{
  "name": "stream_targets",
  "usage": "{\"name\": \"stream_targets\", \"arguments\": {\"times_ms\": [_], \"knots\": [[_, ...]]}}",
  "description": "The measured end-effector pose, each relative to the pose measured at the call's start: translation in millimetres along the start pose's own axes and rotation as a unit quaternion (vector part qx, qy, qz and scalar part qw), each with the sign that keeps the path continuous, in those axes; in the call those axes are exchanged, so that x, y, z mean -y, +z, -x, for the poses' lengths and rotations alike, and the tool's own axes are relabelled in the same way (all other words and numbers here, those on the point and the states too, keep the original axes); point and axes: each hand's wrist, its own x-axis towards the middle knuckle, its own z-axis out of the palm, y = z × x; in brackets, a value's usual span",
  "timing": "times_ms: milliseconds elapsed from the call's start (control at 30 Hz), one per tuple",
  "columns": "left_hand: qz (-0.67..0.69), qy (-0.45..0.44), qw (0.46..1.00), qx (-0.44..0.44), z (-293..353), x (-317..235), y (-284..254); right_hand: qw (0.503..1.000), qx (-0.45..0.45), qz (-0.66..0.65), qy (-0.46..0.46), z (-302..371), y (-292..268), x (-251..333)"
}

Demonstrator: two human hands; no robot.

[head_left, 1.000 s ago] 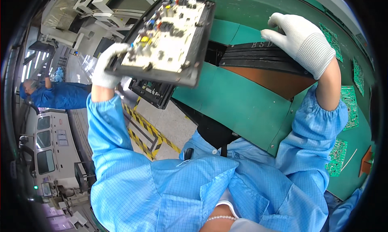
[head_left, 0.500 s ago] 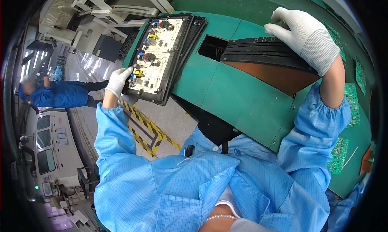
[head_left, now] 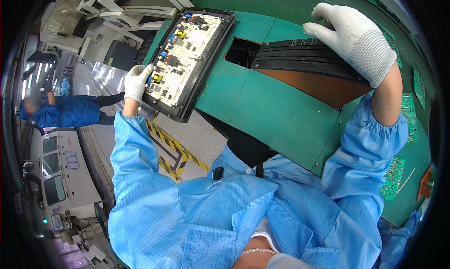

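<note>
Cream circuit boards (head_left: 190,58) with blue, yellow and black components lie in a black tray (head_left: 180,110) at the table's left end. My gloved left hand (head_left: 137,83) grips the tray's near-left edge, thumb on top; its other fingers are partly hidden. A black ridged piece (head_left: 304,58) with a brown side (head_left: 304,85) stands sloping on the green table beside a dark rectangular opening (head_left: 240,53). Over the far right part of that piece hangs my gloved right hand (head_left: 354,34), thumb and fingers apart, nothing visible in it.
Green circuit boards (head_left: 393,177) are spread along the right. A metal frame (head_left: 145,11) borders the tray's far left side. Striped floor tape (head_left: 176,149) runs below the table's left end. A person in blue (head_left: 65,110) is farther left, near a white machine (head_left: 61,170).
The upper tray has shifted over the black tray below it, so their edges now line up more closely. My left hand moved with it. My right hand stays nearly in place.
</note>
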Motion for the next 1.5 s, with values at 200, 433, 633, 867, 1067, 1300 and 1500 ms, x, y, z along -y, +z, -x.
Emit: {"name": "stream_targets", "arguments": {"times_ms": [200, 433, 633, 867, 1067, 1300, 1500], "knots": [[0.022, -0.024, 0.999, -0.01, 4.8, 2.5, 2.0, 1.0, -0.022, 0.01, -0.016, 2.9, 2.3, -6.3], [-0.065, -0.053, 0.996, -0.022, 4.3, -7.9, 4.6, 1.0, -0.012, 0.012, -0.005, 2.4, 2.1, -5.2], [-0.029, 0.045, 0.997, -0.059, 7.2, 3.6, -18.2, 0.999, 0.006, -0.023, -0.037, -3.3, 0.8, -5.0], [0.008, 0.099, 0.995, -0.032, 81.0, -69.1, -30.9, 0.997, 0.064, -0.037, -0.014, -6.8, 4.0, -21.7], [-0.153, 0.222, 0.963, 0.011, 160.6, -101.5, -10.8, 0.996, 0.044, -0.058, -0.043, -9.8, 14.6, -30.4], [-0.158, 0.195, 0.967, -0.034, 177.7, -93.6, 12.9, 0.998, 0.042, -0.035, -0.031, -8.5, 17.6, -33.4], [-0.039, 0.1, 0.994, -0.003, 172.9, -94.9, 5.3, 0.998, 0.046, -0.039, -0.037, -9.7, 17.3, -36.2]]}}
